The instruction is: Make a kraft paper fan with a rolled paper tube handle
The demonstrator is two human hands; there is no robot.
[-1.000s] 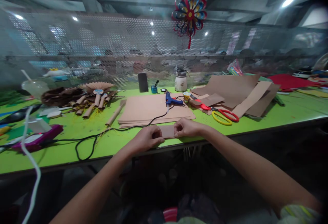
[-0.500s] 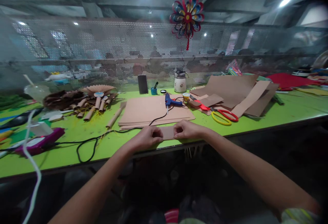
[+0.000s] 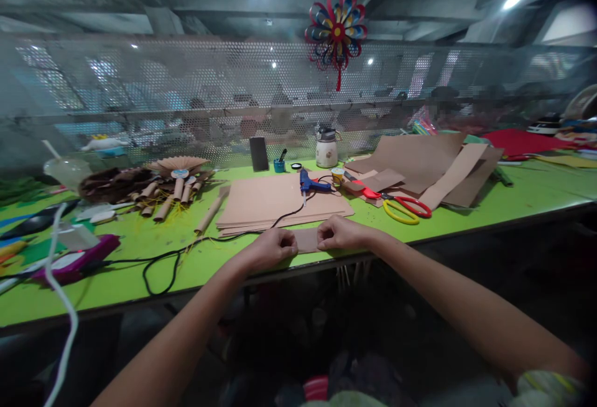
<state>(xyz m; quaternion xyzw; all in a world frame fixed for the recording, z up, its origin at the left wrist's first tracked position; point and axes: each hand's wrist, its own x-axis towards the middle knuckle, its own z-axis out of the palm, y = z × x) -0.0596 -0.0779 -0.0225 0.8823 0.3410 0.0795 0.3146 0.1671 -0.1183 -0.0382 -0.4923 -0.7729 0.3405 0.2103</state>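
Note:
A small strip of brown paper lies at the front edge of the green table. My left hand pinches its left end, fingers curled closed. My right hand pinches its right end the same way. Just behind the strip lies a stack of brown paper sheets, with a blue glue gun resting on its far right corner. The glue gun's black cord runs left across the table.
Red and yellow scissors lie right of the stack, with larger brown sheets behind. Rolled paper tubes and a pleated fan sit at left. A purple device, a white jar and a perforated screen are also there.
Both hands stay pinched on the paper strip at the table edge. Only the head view has shifted slightly.

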